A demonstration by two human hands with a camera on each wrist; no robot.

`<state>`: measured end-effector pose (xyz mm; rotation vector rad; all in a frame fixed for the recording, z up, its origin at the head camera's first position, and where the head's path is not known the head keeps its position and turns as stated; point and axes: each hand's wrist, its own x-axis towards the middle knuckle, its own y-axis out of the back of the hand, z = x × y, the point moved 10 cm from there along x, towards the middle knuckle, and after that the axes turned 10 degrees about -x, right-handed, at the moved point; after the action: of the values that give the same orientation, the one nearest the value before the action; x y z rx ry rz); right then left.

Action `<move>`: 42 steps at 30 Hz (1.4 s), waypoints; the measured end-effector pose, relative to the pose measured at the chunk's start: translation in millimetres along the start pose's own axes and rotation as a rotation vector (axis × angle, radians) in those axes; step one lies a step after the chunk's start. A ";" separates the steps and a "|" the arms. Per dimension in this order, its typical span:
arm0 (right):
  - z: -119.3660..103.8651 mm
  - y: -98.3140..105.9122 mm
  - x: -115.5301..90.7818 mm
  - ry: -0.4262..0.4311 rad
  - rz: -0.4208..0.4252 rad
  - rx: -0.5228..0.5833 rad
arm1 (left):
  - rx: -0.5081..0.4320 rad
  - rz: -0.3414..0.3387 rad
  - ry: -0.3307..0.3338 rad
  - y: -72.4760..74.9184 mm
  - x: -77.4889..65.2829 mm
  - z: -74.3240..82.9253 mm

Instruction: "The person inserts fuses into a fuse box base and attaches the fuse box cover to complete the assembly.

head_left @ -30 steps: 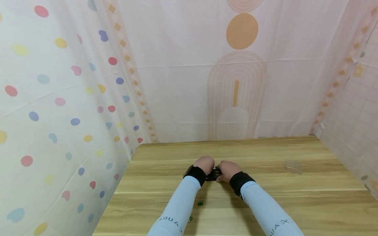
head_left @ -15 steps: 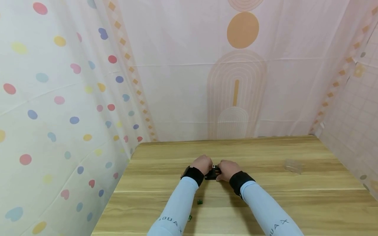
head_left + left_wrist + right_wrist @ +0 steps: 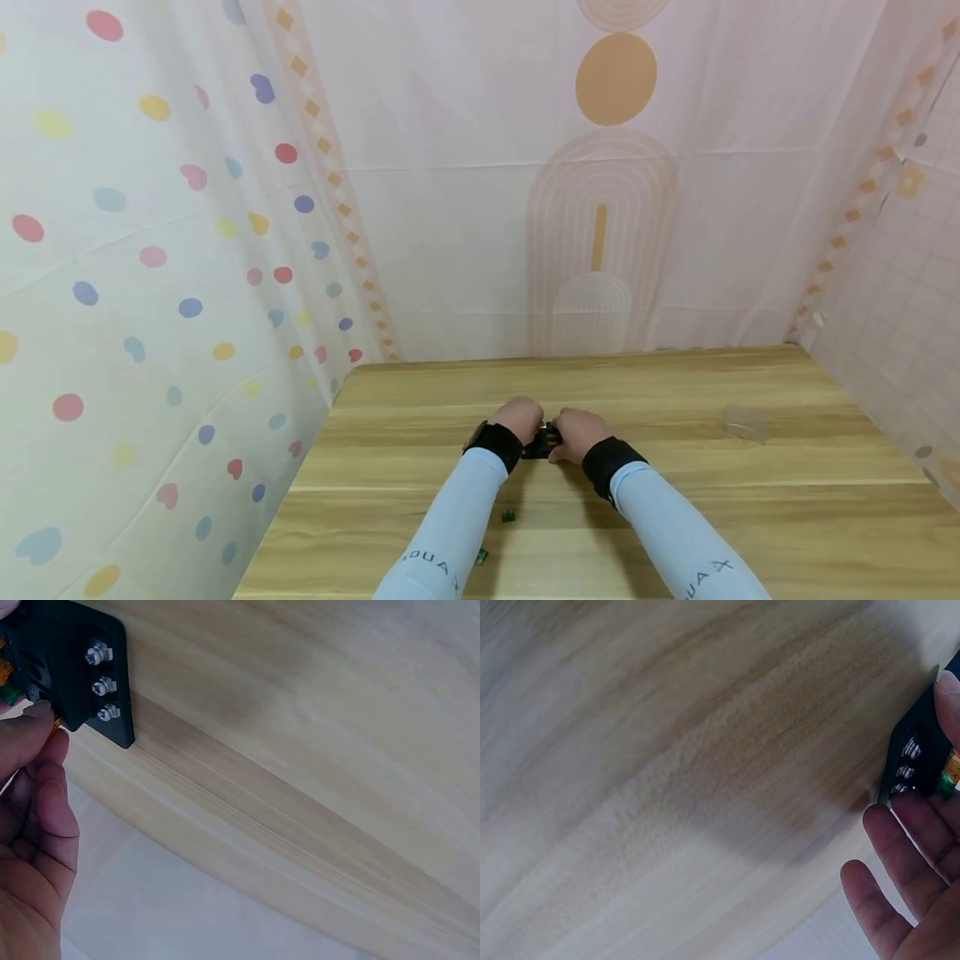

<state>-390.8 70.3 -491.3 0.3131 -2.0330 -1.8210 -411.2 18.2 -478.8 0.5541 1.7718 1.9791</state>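
Observation:
A black plate (image 3: pixel 536 448) with metal screws (image 3: pixel 103 687) along one end is between my hands, over the middle of the table. My left hand (image 3: pixel 519 418) has its thumb and forefinger pinched at the plate's edge, on a small orange piece (image 3: pixel 58 723), mostly hidden. My right hand (image 3: pixel 583 433) grips the plate's other end, thumb on top and fingers below; its outer fingers (image 3: pixel 866 889) are spread. Orange and green parts (image 3: pixel 949 780) show in the middle of the plate, partly covered by the hands.
Two small green pieces (image 3: pixel 508 515) lie on the wooden table (image 3: pixel 390 492) by the left forearm, the nearer one partly behind the sleeve. A clear plastic piece (image 3: pixel 745 423) lies to the right. Patterned curtains (image 3: pixel 465 250) hang behind and beside the table.
Both hands stay at nearly the same spot with the plate. The left hand shifts slightly left, then back right.

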 end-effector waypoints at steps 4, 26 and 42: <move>-0.8 -0.6 0.1 0.005 0.006 -0.002 | -0.008 -0.007 0.010 4.2 -0.9 1.9; 1.3 -1.9 -0.5 -0.005 -0.010 -0.002 | -0.011 0.045 -0.025 1.2 0.9 -0.7; 1.0 -0.9 -0.5 0.015 0.022 0.005 | 0.070 0.048 -0.014 2.2 1.3 3.9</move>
<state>-390.8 71.3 -492.3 0.3038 -2.0235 -1.7949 -410.2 21.9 -476.3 0.6368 1.8409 1.9463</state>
